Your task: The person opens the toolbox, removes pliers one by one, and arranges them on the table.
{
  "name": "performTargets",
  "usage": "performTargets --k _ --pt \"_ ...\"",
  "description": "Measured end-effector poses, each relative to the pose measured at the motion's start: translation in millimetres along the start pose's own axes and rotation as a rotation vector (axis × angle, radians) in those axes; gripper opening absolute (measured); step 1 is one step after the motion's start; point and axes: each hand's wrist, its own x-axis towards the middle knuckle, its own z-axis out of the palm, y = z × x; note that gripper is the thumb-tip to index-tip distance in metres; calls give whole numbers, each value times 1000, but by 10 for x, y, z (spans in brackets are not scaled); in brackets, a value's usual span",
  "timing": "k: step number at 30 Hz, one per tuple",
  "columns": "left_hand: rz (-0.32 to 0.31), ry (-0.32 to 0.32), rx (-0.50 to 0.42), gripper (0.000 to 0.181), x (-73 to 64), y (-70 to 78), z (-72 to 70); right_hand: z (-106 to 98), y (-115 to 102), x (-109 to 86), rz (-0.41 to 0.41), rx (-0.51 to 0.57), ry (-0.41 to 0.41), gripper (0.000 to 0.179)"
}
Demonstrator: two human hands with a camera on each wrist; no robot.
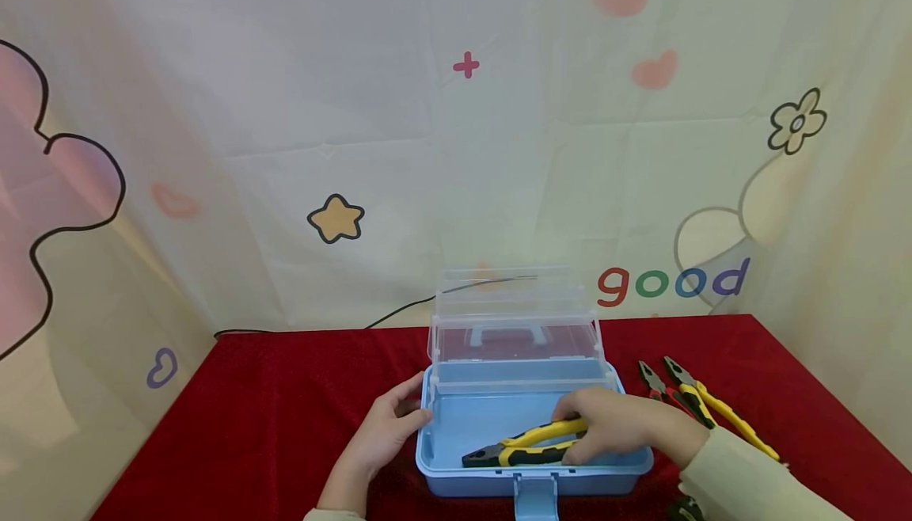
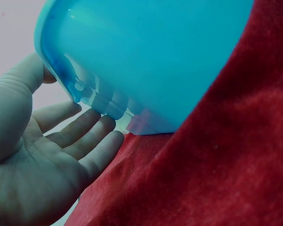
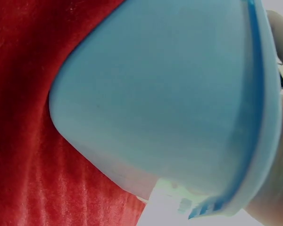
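A light-blue toolbox (image 1: 463, 484) stands on the red cloth with its clear lid (image 1: 520, 343) raised at the back and its front latch (image 1: 536, 497) hanging down. Inside it, near the front wall, are pliers with yellow-and-black handles (image 1: 541, 434), jaws pointing left. My right hand (image 1: 613, 426) grips the handle ends from above, hiding them. At the left end, my left hand (image 1: 381, 434) holds the box: the thumb lies over the rim and the fingers (image 2: 82, 127) lie along the outer side. The right wrist view mostly shows the toolbox's outer wall (image 3: 155, 94).
On the cloth right of the box lie yellow-handled pliers (image 1: 737, 422) and red-handled pliers (image 1: 659, 386), side by side. A dark object (image 1: 685, 508) shows partly under the right sleeve. A thin black cable (image 1: 399, 311) runs behind the box, before a printed curtain (image 1: 499, 149).
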Motion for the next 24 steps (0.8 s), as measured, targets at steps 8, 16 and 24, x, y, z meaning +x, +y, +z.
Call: performTargets --k 8,16,24 --pt "-13 2 8 63 -9 14 0 -6 -23 -5 -37 15 39 39" --pt "1 -1 -2 62 -4 4 3 0 -71 -42 -24 38 66 47" --pt "0 -4 -4 61 -7 6 -1 0 -83 -85 -21 49 105 51"
